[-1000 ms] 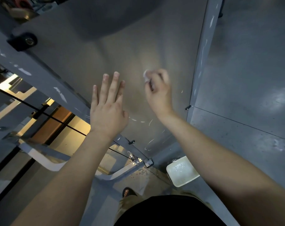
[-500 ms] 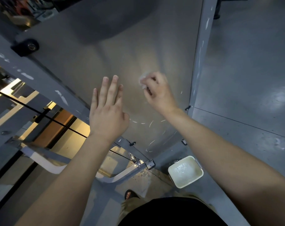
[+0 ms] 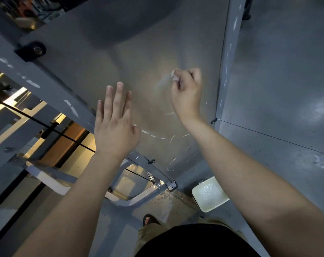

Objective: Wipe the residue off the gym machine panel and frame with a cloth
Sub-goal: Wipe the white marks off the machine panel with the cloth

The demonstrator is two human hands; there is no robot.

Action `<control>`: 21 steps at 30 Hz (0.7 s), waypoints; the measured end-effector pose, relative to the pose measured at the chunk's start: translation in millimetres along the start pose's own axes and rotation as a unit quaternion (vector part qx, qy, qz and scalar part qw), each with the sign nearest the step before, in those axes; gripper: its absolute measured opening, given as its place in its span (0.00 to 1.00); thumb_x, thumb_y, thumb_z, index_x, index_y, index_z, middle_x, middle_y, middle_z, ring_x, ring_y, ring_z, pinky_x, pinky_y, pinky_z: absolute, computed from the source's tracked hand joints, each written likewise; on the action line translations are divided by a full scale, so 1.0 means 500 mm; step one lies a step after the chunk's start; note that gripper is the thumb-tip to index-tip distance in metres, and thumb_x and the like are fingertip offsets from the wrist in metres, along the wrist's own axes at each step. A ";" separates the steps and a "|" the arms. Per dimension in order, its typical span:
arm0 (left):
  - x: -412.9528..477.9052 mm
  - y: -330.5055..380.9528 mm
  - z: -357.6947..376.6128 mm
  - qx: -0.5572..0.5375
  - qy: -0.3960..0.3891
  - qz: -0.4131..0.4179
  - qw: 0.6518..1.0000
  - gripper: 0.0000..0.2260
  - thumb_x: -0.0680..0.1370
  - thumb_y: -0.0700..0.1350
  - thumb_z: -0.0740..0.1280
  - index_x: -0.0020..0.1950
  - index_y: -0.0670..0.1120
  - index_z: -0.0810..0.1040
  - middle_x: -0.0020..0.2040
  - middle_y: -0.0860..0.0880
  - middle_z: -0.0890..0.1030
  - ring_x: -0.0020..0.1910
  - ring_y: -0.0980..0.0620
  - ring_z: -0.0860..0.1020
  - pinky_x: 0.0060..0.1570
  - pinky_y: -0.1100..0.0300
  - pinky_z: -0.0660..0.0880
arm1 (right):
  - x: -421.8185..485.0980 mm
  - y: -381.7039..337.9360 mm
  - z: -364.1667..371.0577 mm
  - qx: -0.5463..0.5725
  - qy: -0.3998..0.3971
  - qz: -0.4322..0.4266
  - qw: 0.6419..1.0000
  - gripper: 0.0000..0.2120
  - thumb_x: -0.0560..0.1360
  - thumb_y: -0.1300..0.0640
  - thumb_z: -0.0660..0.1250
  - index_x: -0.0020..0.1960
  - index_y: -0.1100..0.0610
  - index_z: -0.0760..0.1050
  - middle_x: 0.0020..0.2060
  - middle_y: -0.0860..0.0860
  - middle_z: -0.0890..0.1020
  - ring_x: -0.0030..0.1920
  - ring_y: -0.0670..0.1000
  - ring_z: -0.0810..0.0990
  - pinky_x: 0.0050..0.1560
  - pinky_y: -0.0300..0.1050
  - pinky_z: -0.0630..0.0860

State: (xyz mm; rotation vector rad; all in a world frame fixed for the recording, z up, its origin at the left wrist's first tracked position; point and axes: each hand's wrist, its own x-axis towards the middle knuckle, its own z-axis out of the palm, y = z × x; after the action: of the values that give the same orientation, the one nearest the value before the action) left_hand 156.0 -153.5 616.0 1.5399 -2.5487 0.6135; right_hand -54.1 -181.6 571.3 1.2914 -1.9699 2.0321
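The right hand is pinching a small white cloth against the grey panel, near its right edge, grip tight around it; the left hand is resting flat on the panel, grip wide.

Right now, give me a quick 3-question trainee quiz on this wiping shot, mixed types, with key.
1. True or false: the left hand grips the cloth.
2. Where does the white tub stand? A) on the floor B) on a shelf C) in the left hand
3. Fill in: in the picture, the white residue streaks on the panel lie ___ the right hand.
Key: 1 false, the right hand's fingers pinch the cloth; 2 A; 3 below.
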 end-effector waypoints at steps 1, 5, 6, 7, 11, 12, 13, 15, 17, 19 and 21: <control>0.001 0.000 0.000 0.001 0.000 -0.001 1.000 0.39 0.76 0.49 0.64 0.84 0.45 0.50 0.84 0.46 0.37 0.82 0.45 0.34 0.80 0.41 0.45 | -0.013 -0.016 0.011 0.001 -0.010 -0.012 1.000 0.09 0.74 0.66 0.64 0.48 0.60 0.82 0.45 0.55 0.72 0.42 0.58 0.77 0.46 0.58 0.78; 0.004 -0.001 0.002 0.005 -0.007 -0.002 1.000 0.40 0.75 0.49 0.64 0.84 0.45 0.50 0.84 0.46 0.37 0.81 0.44 0.34 0.80 0.41 0.43 | -0.053 -0.018 0.004 -0.021 -0.204 -0.225 0.953 0.10 0.75 0.66 0.65 0.52 0.62 0.82 0.46 0.58 0.77 0.47 0.60 0.76 0.47 0.53 0.77; 0.004 -0.001 0.002 0.007 -0.010 0.000 1.000 0.40 0.75 0.49 0.64 0.84 0.45 0.50 0.83 0.46 0.36 0.81 0.44 0.33 0.80 0.41 0.43 | -0.035 -0.006 -0.004 -0.015 -0.208 -0.227 0.951 0.10 0.75 0.66 0.65 0.53 0.61 0.82 0.47 0.56 0.76 0.48 0.59 0.77 0.47 0.52 0.77; 0.004 -0.001 0.001 0.008 -0.012 0.001 1.000 0.40 0.76 0.50 0.63 0.84 0.45 0.49 0.83 0.46 0.36 0.81 0.44 0.33 0.80 0.41 0.43 | -0.016 0.000 -0.011 -0.005 -0.184 -0.191 0.964 0.10 0.76 0.65 0.65 0.53 0.60 0.83 0.47 0.55 0.75 0.47 0.57 0.77 0.48 0.52 0.78; 0.004 0.000 0.000 0.008 -0.009 0.001 1.000 0.40 0.76 0.50 0.65 0.84 0.45 0.51 0.84 0.45 0.37 0.82 0.44 0.34 0.80 0.41 0.44 | 0.004 -0.018 0.003 0.005 -0.023 -0.035 0.999 0.09 0.76 0.63 0.64 0.49 0.58 0.83 0.44 0.54 0.72 0.41 0.59 0.77 0.45 0.58 0.78; 0.004 0.001 0.001 0.006 -0.005 0.001 1.000 0.40 0.75 0.50 0.65 0.84 0.44 0.52 0.84 0.46 0.38 0.82 0.43 0.35 0.80 0.41 0.44 | -0.009 -0.032 0.012 0.005 -0.033 -0.061 0.998 0.08 0.76 0.64 0.64 0.49 0.59 0.82 0.44 0.56 0.73 0.42 0.60 0.77 0.45 0.58 0.78; 0.004 0.001 0.002 0.004 -0.003 0.001 1.000 0.40 0.75 0.50 0.66 0.84 0.44 0.52 0.84 0.46 0.38 0.82 0.43 0.36 0.80 0.41 0.44 | -0.025 -0.042 0.017 0.002 -0.072 -0.112 0.991 0.08 0.76 0.65 0.64 0.49 0.60 0.82 0.44 0.57 0.74 0.43 0.61 0.77 0.45 0.57 0.78; 0.004 -0.001 0.001 0.006 -0.004 0.002 1.000 0.40 0.75 0.50 0.66 0.84 0.44 0.53 0.84 0.46 0.38 0.82 0.44 0.36 0.81 0.42 0.44 | -0.038 -0.033 0.007 -0.021 -0.157 -0.212 0.964 0.09 0.76 0.65 0.63 0.50 0.61 0.82 0.44 0.59 0.75 0.44 0.61 0.76 0.46 0.54 0.76; 0.004 -0.005 -0.002 0.009 -0.011 0.003 1.000 0.40 0.75 0.51 0.65 0.84 0.45 0.52 0.84 0.47 0.37 0.82 0.44 0.35 0.81 0.42 0.45 | -0.008 -0.014 -0.011 -0.029 -0.146 -0.218 0.965 0.10 0.76 0.63 0.63 0.51 0.61 0.83 0.44 0.59 0.76 0.45 0.61 0.77 0.48 0.54 0.77; 0.003 -0.007 -0.006 0.014 -0.020 0.007 1.000 0.40 0.76 0.52 0.64 0.84 0.46 0.50 0.83 0.47 0.35 0.81 0.45 0.33 0.81 0.42 0.45 | 0.022 -0.011 -0.019 -0.016 -0.056 -0.118 0.991 0.09 0.76 0.64 0.64 0.50 0.59 0.83 0.44 0.58 0.75 0.45 0.60 0.77 0.47 0.56 0.77; 0.003 -0.006 -0.007 0.016 -0.022 0.007 1.000 0.40 0.76 0.52 0.63 0.84 0.46 0.50 0.83 0.47 0.35 0.81 0.45 0.33 0.81 0.42 0.45 | 0.020 -0.028 -0.010 -0.009 0.002 -0.049 0.999 0.09 0.74 0.66 0.65 0.48 0.59 0.83 0.43 0.55 0.73 0.43 0.59 0.76 0.46 0.57 0.77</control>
State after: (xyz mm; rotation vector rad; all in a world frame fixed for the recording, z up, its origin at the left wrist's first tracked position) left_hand 157.5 -154.4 620.6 1.5629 -2.5969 0.6327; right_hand -55.5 -179.7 589.2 1.3514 -1.8804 1.9657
